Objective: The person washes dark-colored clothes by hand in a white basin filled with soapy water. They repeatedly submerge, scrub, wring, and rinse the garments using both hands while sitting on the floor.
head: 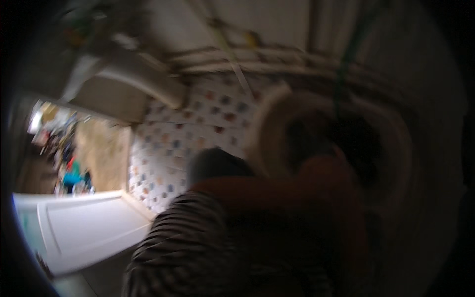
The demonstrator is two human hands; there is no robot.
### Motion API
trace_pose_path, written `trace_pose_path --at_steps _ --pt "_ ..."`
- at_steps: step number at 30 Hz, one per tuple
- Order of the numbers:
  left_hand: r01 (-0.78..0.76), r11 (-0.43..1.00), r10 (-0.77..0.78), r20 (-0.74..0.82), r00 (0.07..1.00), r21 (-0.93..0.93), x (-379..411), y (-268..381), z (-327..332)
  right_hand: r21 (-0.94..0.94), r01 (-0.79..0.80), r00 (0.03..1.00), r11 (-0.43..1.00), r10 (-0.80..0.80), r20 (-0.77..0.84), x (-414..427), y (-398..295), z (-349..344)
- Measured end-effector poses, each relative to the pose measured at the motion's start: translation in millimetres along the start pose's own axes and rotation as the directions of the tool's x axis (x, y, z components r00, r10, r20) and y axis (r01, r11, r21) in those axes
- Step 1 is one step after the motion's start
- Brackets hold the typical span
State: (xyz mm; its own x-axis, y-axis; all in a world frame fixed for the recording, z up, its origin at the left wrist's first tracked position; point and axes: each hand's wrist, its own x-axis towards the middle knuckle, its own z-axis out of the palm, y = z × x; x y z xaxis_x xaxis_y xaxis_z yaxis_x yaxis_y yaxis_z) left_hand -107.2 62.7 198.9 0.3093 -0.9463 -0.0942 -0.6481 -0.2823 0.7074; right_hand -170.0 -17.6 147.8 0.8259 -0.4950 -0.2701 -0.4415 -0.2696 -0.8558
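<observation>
A striped sleeve comes in from the bottom left, and my left forearm reaches right from it. My left hand [323, 167] is a dark, blurred shape over a rounded, pale-rimmed vessel [259, 137]; whether it holds anything cannot be told. Dark material [356, 144] lies just beyond the hand, too dim to identify. A faint reddish shape below may be my right forearm, but my right hand cannot be made out. A green hose or cord [339, 85] hangs down toward the dark material. A dark rounded shape [217, 165], perhaps a knee, shows beside my left forearm.
A white panelled door [89, 230] stands open at lower left, beside a bright doorway with blurred, colourful items [74, 178] beyond. Pebble-patterned floor tiles [163, 159] lie between the doorway and vessel. A pale curved fixture [144, 83] and pipes [207, 67] are at the upper left and top.
</observation>
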Motion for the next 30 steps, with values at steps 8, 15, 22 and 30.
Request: trace_pose_path --at_steps 8,15,22,30 --pt "0.265 0.964 -0.262 -0.2 0.944 -0.012 29.6 -40.1 -15.4 0.731 -0.112 0.988 0.673 0.152 0.012 3.0 8.6 10.4" --pt "0.069 0.938 -0.116 0.12 0.986 0.341 2.5 0.6 -18.0 -0.083 -0.178 0.982 0.981 0.172 -0.078 -9.9 -13.5 -1.6" --pt "0.178 0.977 -0.168 -0.091 0.982 0.119 34.5 -68.0 -15.7 0.832 -0.29 0.878 0.472 0.477 0.035 0.1 -37.9 -3.0" --pt "0.481 0.418 -0.554 0.203 0.807 -0.771 60.7 -92.4 -13.6 -0.228 0.027 0.977 0.973 -0.074 -0.198 0.0 -45.4 -23.9"
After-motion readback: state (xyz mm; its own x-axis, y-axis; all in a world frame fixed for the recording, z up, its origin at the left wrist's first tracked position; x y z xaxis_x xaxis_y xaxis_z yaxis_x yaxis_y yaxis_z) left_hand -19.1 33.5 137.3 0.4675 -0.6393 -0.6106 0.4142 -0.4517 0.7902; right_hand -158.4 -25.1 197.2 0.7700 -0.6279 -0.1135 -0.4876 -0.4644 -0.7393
